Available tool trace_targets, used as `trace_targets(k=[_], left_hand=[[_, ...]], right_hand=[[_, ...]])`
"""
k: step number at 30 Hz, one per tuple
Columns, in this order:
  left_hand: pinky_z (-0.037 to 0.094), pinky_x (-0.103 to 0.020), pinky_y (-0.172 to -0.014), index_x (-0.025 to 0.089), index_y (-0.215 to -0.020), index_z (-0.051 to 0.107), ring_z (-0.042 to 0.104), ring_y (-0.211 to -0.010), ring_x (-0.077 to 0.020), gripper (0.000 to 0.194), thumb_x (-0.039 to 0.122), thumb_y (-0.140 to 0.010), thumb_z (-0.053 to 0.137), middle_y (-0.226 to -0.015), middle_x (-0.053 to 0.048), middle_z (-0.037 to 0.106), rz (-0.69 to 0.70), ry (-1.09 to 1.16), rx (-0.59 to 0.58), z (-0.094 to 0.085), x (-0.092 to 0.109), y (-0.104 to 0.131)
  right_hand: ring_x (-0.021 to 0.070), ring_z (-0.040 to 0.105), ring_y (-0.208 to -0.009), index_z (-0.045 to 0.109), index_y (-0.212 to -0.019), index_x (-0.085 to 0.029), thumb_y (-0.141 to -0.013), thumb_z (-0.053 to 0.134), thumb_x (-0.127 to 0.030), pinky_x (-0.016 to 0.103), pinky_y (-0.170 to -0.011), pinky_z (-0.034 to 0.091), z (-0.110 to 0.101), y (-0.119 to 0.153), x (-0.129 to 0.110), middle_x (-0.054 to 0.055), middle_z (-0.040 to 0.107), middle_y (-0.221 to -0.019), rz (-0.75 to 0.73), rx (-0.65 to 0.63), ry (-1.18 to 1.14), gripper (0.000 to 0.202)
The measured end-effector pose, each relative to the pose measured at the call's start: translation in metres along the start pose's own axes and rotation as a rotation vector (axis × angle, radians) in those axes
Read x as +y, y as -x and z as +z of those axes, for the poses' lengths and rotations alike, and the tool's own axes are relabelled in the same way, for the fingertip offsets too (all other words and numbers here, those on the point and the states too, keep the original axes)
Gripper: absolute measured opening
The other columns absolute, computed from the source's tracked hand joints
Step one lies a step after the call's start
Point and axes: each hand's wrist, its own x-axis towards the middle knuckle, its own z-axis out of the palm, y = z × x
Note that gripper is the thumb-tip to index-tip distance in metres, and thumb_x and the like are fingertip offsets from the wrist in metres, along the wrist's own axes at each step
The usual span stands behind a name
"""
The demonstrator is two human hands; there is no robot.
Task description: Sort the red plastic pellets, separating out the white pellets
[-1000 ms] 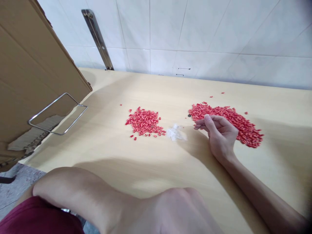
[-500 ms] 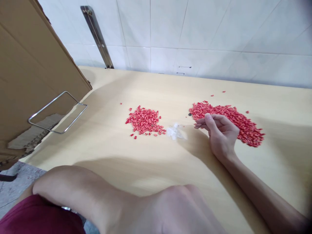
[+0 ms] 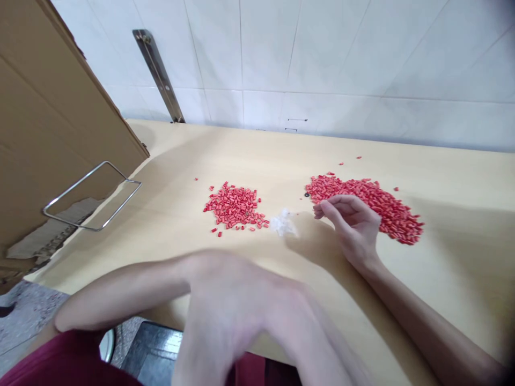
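Note:
My right hand (image 3: 352, 222) hovers at the near left edge of the larger pile of small red tube-shaped pieces (image 3: 384, 206). Its thumb and curled fingers come together at the tips; whatever they may hold is too small or hidden to make out. Close to the camera, my left hand (image 3: 237, 305) is a blur over the table's front edge, bent at the wrist, its fingers smeared by motion. A smaller pile of the same red pieces (image 3: 235, 206) lies left of centre. Between the piles sits a little heap of whitish translucent bits (image 3: 284, 222).
A small black ring (image 3: 307, 195) lies beside the larger pile. On the left stands a cardboard sheet (image 3: 60, 128) with a wire handle (image 3: 96, 228) in front. A metal bracket (image 3: 159, 75) leans on the tiled wall. Below the table edge is a dark tray (image 3: 153, 348).
My left hand has lifted and swung back toward my body, uncovering the dark tray below. The right hand's fingertips have drawn closer together. The view has shifted slightly.

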Motion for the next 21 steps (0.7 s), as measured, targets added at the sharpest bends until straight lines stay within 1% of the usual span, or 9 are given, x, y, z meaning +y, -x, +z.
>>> trace_targets(k=[2, 3, 4, 5, 7, 9, 12, 17, 21], left_hand=[[0.046, -0.033, -0.056, 0.042, -0.084, 0.076, 0.064, -0.072, -0.0225, 0.031, 0.048, -0.054, 0.078, -0.071, -0.001, 0.069, 0.18, -0.15, -0.317, -0.027, 0.019, -0.024], [0.048, -0.031, -0.064, 0.036, -0.087, 0.075, 0.064, -0.079, -0.0206, 0.026, 0.044, -0.062, 0.076, -0.081, -0.001, 0.071, 0.244, -0.252, -0.388, -0.041, 0.025, -0.036], [0.047, -0.03, -0.072, 0.03, -0.089, 0.074, 0.063, -0.085, -0.0192, 0.02, 0.038, -0.071, 0.072, -0.089, -0.002, 0.071, 0.274, -0.367, -0.369, -0.055, 0.026, -0.048], [0.045, -0.029, -0.075, 0.024, -0.088, 0.072, 0.062, -0.087, -0.0186, 0.014, 0.031, -0.076, 0.068, -0.09, -0.002, 0.069, 0.271, -0.485, -0.3, -0.066, 0.025, -0.059], [0.042, -0.028, -0.068, 0.019, -0.082, 0.068, 0.06, -0.08, -0.0174, 0.007, 0.023, -0.077, 0.066, -0.086, -0.003, 0.066, 0.148, -0.683, -0.244, -0.081, 0.013, -0.076], [0.037, -0.027, -0.059, 0.017, -0.075, 0.066, 0.058, -0.072, -0.0168, 0.006, 0.022, -0.073, 0.069, -0.081, -0.003, 0.064, 0.015, -0.78, -0.23, -0.085, -0.002, -0.087], [0.032, -0.026, -0.053, 0.017, -0.068, 0.064, 0.055, -0.063, -0.0156, 0.006, 0.021, -0.071, 0.067, -0.072, -0.003, 0.063, -0.064, -0.795, -0.283, -0.081, -0.016, -0.092], [0.029, -0.026, -0.05, 0.017, -0.067, 0.065, 0.051, -0.054, -0.0132, 0.007, 0.014, -0.068, 0.059, -0.064, -0.001, 0.063, -0.063, -0.743, -0.323, -0.072, -0.016, -0.092], [0.026, -0.027, -0.048, 0.017, -0.057, 0.058, 0.043, -0.049, -0.0119, 0.011, 0.011, -0.066, 0.054, -0.054, 0.0, 0.055, 0.017, -0.754, -0.327, -0.071, -0.019, -0.092]], right_hand=[[0.0176, 0.064, -0.07, 0.066, -0.086, -0.023, -0.081, 0.07, -0.026, 0.034, -0.068, 0.053, -0.006, -0.003, 0.001, 0.001, 0.068, -0.077, -0.094, -0.123, 0.122, 0.007], [0.0193, 0.063, -0.075, 0.067, -0.085, -0.023, -0.08, 0.07, -0.024, 0.036, -0.071, 0.052, -0.009, -0.005, 0.001, 0.002, 0.067, -0.079, -0.173, -0.223, 0.218, 0.006], [0.0216, 0.061, -0.082, 0.067, -0.085, -0.023, -0.079, 0.07, -0.023, 0.039, -0.076, 0.05, -0.012, -0.007, 0.002, 0.003, 0.067, -0.083, -0.254, -0.337, 0.324, 0.007], [0.0239, 0.059, -0.088, 0.067, -0.085, -0.023, -0.078, 0.071, -0.023, 0.042, -0.081, 0.048, -0.015, -0.009, 0.003, 0.005, 0.067, -0.087, -0.324, -0.442, 0.427, 0.009], [0.0276, 0.054, -0.097, 0.067, -0.087, -0.023, -0.076, 0.073, -0.027, 0.048, -0.089, 0.043, -0.019, -0.012, 0.005, 0.007, 0.065, -0.099, -0.39, -0.587, 0.591, 0.013], [0.0288, 0.05, -0.098, 0.067, -0.089, -0.023, -0.078, 0.073, -0.034, 0.051, -0.091, 0.04, -0.02, -0.012, 0.007, 0.009, 0.061, -0.105, -0.376, -0.62, 0.676, 0.017], [0.028, 0.048, -0.097, 0.067, -0.09, -0.023, -0.083, 0.069, -0.038, 0.049, -0.089, 0.04, -0.015, -0.008, 0.008, 0.009, 0.061, -0.104, -0.351, -0.619, 0.699, 0.017], [0.0249, 0.049, -0.096, 0.067, -0.09, -0.024, -0.093, 0.059, -0.029, 0.044, -0.087, 0.041, -0.002, 0.001, 0.005, 0.006, 0.066, -0.101, -0.399, -0.664, 0.635, 0.011], [0.0232, 0.049, -0.092, 0.064, -0.089, -0.022, -0.094, 0.056, -0.024, 0.043, -0.087, 0.041, 0.002, 0.005, 0.003, 0.005, 0.067, -0.097, -0.396, -0.663, 0.623, 0.01]])
